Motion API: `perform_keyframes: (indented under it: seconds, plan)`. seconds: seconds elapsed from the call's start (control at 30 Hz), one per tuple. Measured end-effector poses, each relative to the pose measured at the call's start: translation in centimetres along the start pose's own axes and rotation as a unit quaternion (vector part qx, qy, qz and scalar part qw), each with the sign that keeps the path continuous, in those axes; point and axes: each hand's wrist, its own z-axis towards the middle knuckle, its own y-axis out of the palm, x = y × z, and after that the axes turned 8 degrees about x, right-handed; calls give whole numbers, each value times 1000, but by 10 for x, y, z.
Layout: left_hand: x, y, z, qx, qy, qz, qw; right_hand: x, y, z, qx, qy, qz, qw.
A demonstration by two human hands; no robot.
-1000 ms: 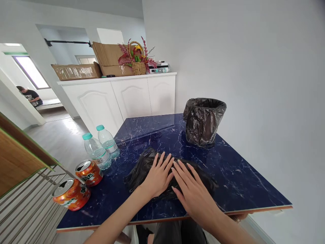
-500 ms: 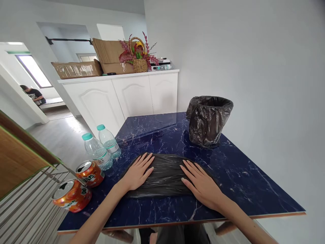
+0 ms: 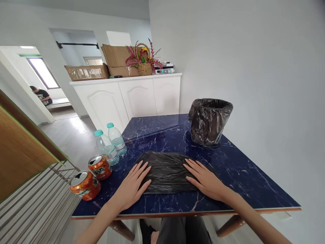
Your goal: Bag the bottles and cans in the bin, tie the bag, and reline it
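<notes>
A black plastic bag (image 3: pixel 166 171) lies flattened on the dark blue marbled table (image 3: pixel 241 183). My left hand (image 3: pixel 132 184) lies flat, fingers spread, on the bag's left end. My right hand (image 3: pixel 205 179) lies flat with stretched fingers on its right end. Neither hand grips anything. Behind them, at the table's far right, stands a small bin lined with a black bag (image 3: pixel 210 122).
Two water bottles (image 3: pixel 110 145) and two orange soda cans (image 3: pixel 92 178) stand along the table's left edge. A metal rack (image 3: pixel 30 210) lies left of the table. White cabinets (image 3: pixel 127 98) with cardboard boxes and a flower basket stand behind. A person sits far off at left.
My hands slid apart from the bag's middle to its two ends, spreading the crumpled bag out flat. The camera shifted slightly.
</notes>
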Motion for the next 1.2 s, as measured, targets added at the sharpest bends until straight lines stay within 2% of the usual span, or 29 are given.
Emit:
perform_keyframes:
  seconds: [0.1,0.2,0.3,0.47,0.57,0.67,0.73,0.83,0.9,0.97,1.07,1.13,1.2]
  plan:
    - [1,-18,-31,-16,-14,-1,1000,16,-15,-3,-29,-32,30,999]
    - [8,-33,-54,-26,-10,-7,1000,12,-23,-4,4,-23,28,999]
    - [17,-39,-70,-10,-10,-4,1000,-28,-19,-1,60,-36,19,997]
    - [23,-39,-85,40,-19,-4,999,-131,15,8,-16,-141,75,987]
    - [24,-44,-93,67,-7,-4,998,-177,43,14,-8,-153,78,985]
    - [31,-54,-99,85,29,-5,996,-206,59,17,34,-104,55,992]
    - [40,-63,-101,103,48,5,993,-219,61,16,45,-57,42,996]
    - [63,-76,-98,172,60,45,982,-232,53,14,48,-17,52,997]
    - [79,-82,-96,229,57,70,969,-236,45,12,55,1,124,991]
    - [93,-83,-95,278,58,80,956,-236,38,7,57,51,260,963]
    - [107,-74,-94,308,70,68,947,-229,31,-1,71,190,439,875]
    - [111,-65,-88,291,78,45,953,-221,25,-6,97,262,509,814]
    - [113,-57,-73,249,92,25,964,-212,13,-7,126,303,580,746]
